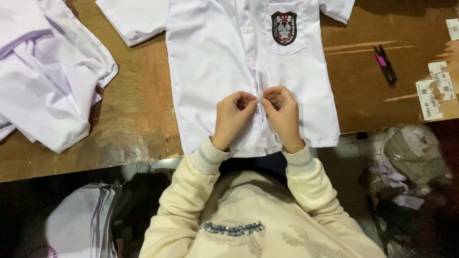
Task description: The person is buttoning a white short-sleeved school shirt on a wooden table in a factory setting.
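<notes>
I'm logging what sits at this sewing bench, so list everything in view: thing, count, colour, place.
shirt: one, white, flat on the table centre, front up
badge: one, black with red and white, on the shirt's chest pocket
pile of shirts: one, white, table's left end
snips: one, black with pink, right of the shirt
paper tags: several, white, stuck on the table's right edge
table: one, brown wood, worn
fabric stack: one, white, below the table at left
scraps: heap, grey and white, floor at right
left hand: fingers pinch the shirt's front placket
right hand: fingers pinch the placket beside it
sleeves: two, cream
</notes>
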